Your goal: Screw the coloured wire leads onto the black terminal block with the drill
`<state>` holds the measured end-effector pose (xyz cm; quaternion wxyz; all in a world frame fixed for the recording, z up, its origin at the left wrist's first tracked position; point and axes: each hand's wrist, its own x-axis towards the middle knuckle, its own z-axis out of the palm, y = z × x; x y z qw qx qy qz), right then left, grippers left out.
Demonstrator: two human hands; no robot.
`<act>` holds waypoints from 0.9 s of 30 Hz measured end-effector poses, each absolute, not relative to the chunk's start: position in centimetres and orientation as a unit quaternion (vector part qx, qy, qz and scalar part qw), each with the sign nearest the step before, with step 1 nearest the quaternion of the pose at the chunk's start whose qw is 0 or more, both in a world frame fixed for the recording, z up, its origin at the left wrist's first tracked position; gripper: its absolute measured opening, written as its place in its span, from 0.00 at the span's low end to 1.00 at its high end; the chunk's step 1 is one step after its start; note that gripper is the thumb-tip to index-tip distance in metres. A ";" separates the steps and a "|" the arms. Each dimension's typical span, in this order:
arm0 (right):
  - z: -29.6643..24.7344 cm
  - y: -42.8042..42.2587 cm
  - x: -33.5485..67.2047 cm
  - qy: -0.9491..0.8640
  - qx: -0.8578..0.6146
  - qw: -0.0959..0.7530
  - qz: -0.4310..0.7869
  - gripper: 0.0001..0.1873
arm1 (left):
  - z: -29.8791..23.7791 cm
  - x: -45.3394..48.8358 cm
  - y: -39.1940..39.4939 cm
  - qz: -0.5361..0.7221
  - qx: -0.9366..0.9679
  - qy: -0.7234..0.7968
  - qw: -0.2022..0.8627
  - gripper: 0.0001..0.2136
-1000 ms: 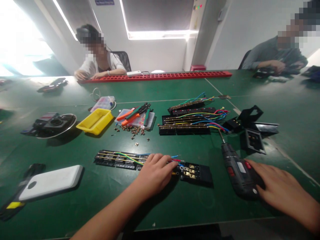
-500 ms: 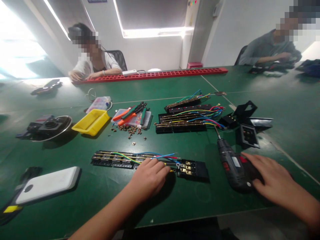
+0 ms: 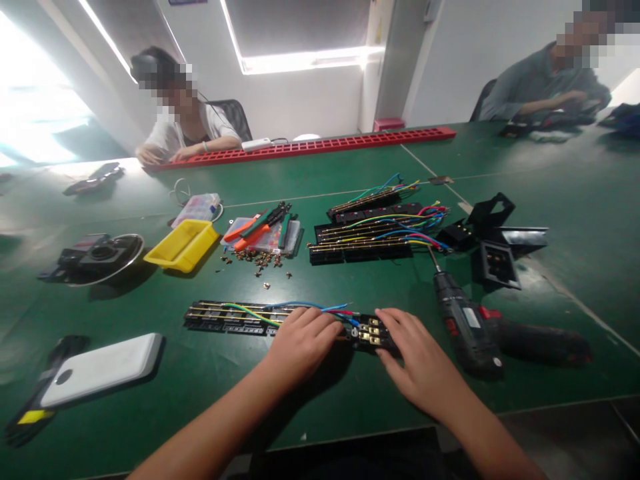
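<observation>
A long black socket strip (image 3: 225, 315) with brass rails and coloured wires (image 3: 325, 309) lies on the green table in front of me. My left hand (image 3: 300, 343) is curled over its right end, fingertips closed on the wires. At that end sits a black terminal block (image 3: 371, 331) with brass contacts. My right hand (image 3: 420, 360) rests on the block, fingers stretched out flat over it. A black cordless drill (image 3: 467, 327) lies on the table just right of that hand, untouched.
Behind are more wired strips (image 3: 365, 243), black socket parts (image 3: 495, 263), loose screws (image 3: 257, 257), pliers on a clear box (image 3: 260, 227) and a yellow bin (image 3: 183, 245). A white cover (image 3: 100, 367) lies front left. Two persons sit beyond a red tray (image 3: 300, 145).
My right hand has let go of the drill and moved left onto the terminal block. The drill now lies alone. My left hand has stayed on the wires.
</observation>
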<state>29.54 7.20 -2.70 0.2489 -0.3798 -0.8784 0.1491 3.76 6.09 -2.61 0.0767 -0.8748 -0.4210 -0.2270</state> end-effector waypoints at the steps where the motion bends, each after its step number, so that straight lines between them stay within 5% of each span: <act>1: -3.0 7.4 29.3 -0.879 -0.373 0.255 0.154 0.24 | -2.7 3.7 6.2 -0.232 -0.878 -0.410 0.080 0.08; 18: -4.2 7.6 29.0 -0.854 -0.359 0.291 0.238 0.26 | -2.4 3.7 7.0 -0.173 -0.904 -0.377 0.103 0.09; 27: -1.3 7.0 29.6 -0.882 -0.372 0.249 0.147 0.26 | -1.6 4.6 6.2 -0.136 -0.897 -0.417 0.048 0.09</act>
